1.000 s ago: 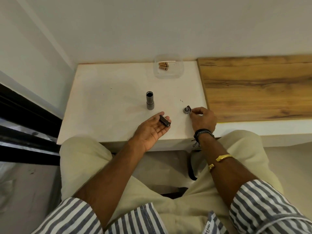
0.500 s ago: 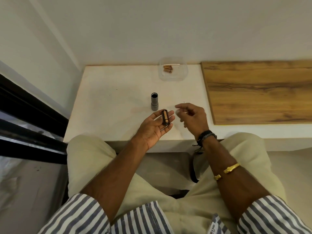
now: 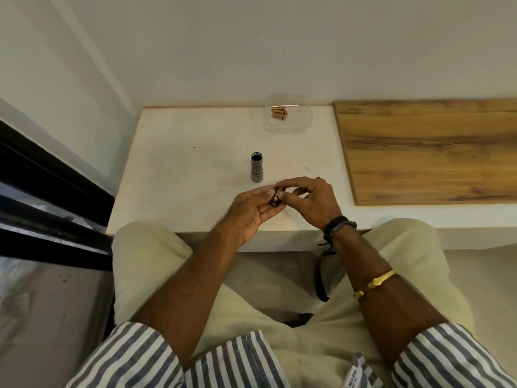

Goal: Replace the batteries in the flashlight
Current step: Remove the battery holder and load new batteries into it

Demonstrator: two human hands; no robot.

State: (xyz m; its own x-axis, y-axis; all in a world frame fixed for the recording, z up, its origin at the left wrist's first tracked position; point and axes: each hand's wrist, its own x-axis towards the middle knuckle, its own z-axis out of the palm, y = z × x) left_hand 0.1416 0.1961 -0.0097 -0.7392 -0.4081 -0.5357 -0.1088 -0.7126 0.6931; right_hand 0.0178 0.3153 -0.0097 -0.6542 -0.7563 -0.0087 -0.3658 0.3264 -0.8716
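Note:
The grey flashlight body (image 3: 256, 171) stands upright on the white table (image 3: 181, 175), its open end up. My left hand (image 3: 251, 211) cradles a black battery holder (image 3: 275, 198) with copper-coloured batteries in it, just in front of the flashlight. My right hand (image 3: 310, 200) meets it from the right, thumb and fingertips pinching at the holder's far end. A clear plastic tray (image 3: 286, 127) at the table's back edge holds a few copper-coloured batteries (image 3: 279, 113). A small dark bit of the tail cap (image 3: 318, 178) peeks out behind my right knuckles.
A wooden board (image 3: 430, 149) covers the surface to the right of the white table. A wall runs along the back and left, with a dark window frame (image 3: 50, 191) at the far left. My knees sit against the table's front edge.
My right hand left the tail cap on the table and came left to the battery holder. My left hand turned the holder and lifted it slightly toward the right hand.

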